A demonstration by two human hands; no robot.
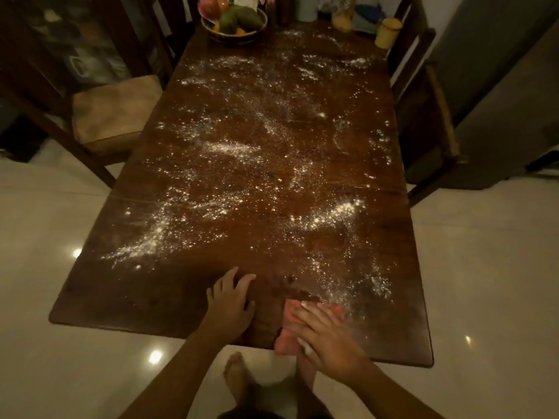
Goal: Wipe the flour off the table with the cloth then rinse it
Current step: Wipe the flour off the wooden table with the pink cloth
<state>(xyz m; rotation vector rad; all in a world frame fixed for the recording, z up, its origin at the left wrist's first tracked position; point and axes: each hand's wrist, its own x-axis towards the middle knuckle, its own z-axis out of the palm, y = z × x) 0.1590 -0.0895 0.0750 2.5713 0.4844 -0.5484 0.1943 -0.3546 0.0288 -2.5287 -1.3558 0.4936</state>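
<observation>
Pressing the cloth at the near edge of a floured table

The right hand (pixel 325 337) lay flat, fingers spread, on top of a pink cloth (pixel 290 331), pinning it to the dark wooden table (pixel 99 303) right at the near edge; part of the cloth hung just over that edge. The left hand (pixel 231 300) rested open and empty on the wood just beside it, fingers splayed wide and touching nothing but the table. White flour (pixel 230 148) was scattered over most of the tabletop, with thicker streaks near the left edge and to the right of centre; the strip in front of the left hand looked mostly bare.

At the far end stood a woven fruit bowl (pixel 234 36) holding two green avocado-like fruits, something orange low at the front, and a reddish fruit behind. Near the far right corner sat a yellow cup (pixel 387 31), its contents not visible, with a tall pale container (pixel 307 7) and a blurred amber jar (pixel 343 18) near it; what these held could not be told. A cushioned chair (pixel 115 113) stood at the left side and another wooden chair (pixel 423 95) at the right. Bare feet (pixel 236 373) showed on the glossy tiled floor (pixel 490 282) beneath the table edge.
</observation>
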